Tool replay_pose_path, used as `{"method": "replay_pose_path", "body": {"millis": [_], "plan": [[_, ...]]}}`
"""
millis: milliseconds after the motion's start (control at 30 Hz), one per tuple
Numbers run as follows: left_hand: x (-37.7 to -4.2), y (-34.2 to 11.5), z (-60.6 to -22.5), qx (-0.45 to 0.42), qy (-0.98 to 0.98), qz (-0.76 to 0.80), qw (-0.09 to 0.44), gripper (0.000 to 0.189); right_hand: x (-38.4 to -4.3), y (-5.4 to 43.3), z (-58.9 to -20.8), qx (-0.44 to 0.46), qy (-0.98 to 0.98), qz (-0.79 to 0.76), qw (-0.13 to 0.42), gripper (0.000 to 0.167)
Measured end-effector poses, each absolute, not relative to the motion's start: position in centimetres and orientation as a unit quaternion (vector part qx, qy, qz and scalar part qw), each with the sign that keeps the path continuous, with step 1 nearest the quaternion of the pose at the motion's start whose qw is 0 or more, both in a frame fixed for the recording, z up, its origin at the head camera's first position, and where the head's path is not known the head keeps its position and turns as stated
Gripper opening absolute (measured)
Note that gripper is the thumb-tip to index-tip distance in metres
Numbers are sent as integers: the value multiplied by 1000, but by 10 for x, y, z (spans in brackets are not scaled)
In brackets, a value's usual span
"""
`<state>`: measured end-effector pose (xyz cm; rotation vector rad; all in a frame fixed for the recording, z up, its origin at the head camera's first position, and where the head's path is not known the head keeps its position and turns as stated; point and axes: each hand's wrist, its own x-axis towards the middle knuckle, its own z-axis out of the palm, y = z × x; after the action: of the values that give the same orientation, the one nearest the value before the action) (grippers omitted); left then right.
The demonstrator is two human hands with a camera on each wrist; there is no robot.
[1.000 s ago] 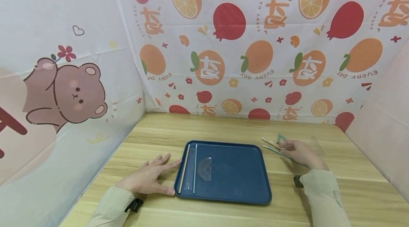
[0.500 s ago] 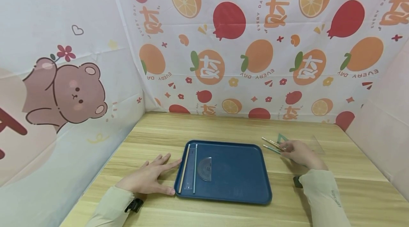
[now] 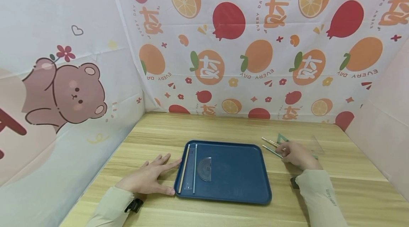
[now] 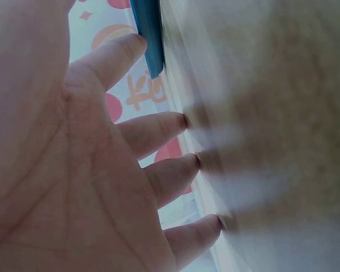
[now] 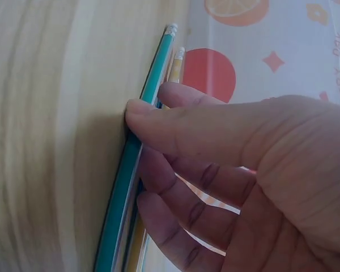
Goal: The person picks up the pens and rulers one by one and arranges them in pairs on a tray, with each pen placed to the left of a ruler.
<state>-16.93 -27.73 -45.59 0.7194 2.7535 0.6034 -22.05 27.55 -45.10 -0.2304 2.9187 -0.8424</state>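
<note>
I have the right hand [image 3: 298, 155] pinching a green pencil [image 5: 123, 178] right of the tray [image 3: 238, 175], beside yellow pencils [image 3: 273, 144]; the left hand [image 3: 148, 177], fingers spread, touches the tray's left edge.

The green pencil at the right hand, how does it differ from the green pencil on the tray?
The held green pencil is pinched by the right hand; the other green pencil lies untouched on the blue tray. In the head view, the held green pencil slants and is partly hidden by the hand, while the other green pencil points almost straight ahead, visible end to end. Both have a pale far end.
</note>
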Motion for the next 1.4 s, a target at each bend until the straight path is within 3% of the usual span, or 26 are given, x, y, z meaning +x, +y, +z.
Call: {"method": "replay_pose_path", "body": {"millis": [633, 1400], "plan": [[-167, -276, -454, 246, 940, 207, 116, 105, -221, 267, -446, -81, 967, -234, 58, 35], [-169, -276, -454, 249, 941, 200, 116, 104, -219, 257, -429, -107, 948, -298, 3, 38]]}}
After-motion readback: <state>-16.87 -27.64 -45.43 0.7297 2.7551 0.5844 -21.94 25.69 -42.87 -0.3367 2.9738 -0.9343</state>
